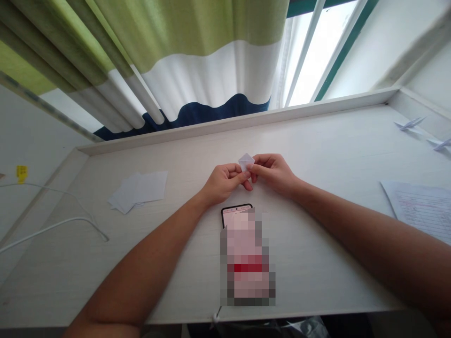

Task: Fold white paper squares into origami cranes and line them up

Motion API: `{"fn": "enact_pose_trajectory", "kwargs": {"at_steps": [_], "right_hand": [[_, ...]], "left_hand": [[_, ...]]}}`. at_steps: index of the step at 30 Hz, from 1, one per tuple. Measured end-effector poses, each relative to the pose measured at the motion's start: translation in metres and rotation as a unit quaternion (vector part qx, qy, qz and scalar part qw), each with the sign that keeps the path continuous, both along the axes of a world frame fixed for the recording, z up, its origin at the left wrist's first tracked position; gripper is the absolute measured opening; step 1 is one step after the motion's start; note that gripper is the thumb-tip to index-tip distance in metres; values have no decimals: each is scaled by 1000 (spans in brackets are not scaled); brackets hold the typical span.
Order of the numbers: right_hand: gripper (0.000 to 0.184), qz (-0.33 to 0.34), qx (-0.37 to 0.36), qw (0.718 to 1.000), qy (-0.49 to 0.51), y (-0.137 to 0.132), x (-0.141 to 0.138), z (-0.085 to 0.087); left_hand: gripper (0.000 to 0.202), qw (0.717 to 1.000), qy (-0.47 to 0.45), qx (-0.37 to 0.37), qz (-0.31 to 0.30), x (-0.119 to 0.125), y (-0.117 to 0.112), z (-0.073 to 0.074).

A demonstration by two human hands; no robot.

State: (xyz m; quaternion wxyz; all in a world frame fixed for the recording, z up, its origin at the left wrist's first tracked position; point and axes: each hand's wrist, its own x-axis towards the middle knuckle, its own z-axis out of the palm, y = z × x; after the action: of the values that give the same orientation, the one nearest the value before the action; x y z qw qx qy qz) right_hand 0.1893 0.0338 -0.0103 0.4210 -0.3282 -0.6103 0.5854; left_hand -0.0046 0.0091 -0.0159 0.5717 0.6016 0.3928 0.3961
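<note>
Over the middle of the white desk, a small piece of folded white paper is pinched between both hands. My left hand grips its lower left side between thumb and fingers. From the other side, my right hand presses its thumb on the paper's lower right part, with the fingers curled behind. The paper comes to a point at the top and shows crease lines. Just below the hands lies a phone with its screen lit and mostly blurred out.
Loose white paper sheets lie to the left. A white cable runs in from the left edge. Two folded paper pieces are at the far right, above a lined written sheet. A raised rim borders the desk before a curtain.
</note>
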Motion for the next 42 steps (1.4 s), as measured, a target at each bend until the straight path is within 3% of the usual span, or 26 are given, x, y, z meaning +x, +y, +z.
{"fn": "enact_pose_trajectory", "kwargs": {"at_steps": [3, 15, 20, 27, 36, 42], "right_hand": [[36, -2, -1, 1000, -1, 1, 1, -2], [48, -6, 7, 1000, -2, 2, 1, -2], [49, -41, 11, 999, -28, 1, 0, -2], [49, -73, 52, 995, -34, -1, -1, -4], [54, -71, 59, 995, -28, -3, -2, -4], [49, -77, 37, 996, 6, -1, -3, -7]], "left_hand": [[41, 1000, -6, -2, 0, 0, 0, 1], [42, 1000, -9, -11, 4, 3, -1, 2], [48, 999, 15, -5, 41, 4, -2, 1], [64, 999, 5, -17, 40, 2, -2, 7], [42, 999, 28, 18, 0, 0, -3, 2], [41, 998, 17, 16, 59, 3, -4, -1]]}}
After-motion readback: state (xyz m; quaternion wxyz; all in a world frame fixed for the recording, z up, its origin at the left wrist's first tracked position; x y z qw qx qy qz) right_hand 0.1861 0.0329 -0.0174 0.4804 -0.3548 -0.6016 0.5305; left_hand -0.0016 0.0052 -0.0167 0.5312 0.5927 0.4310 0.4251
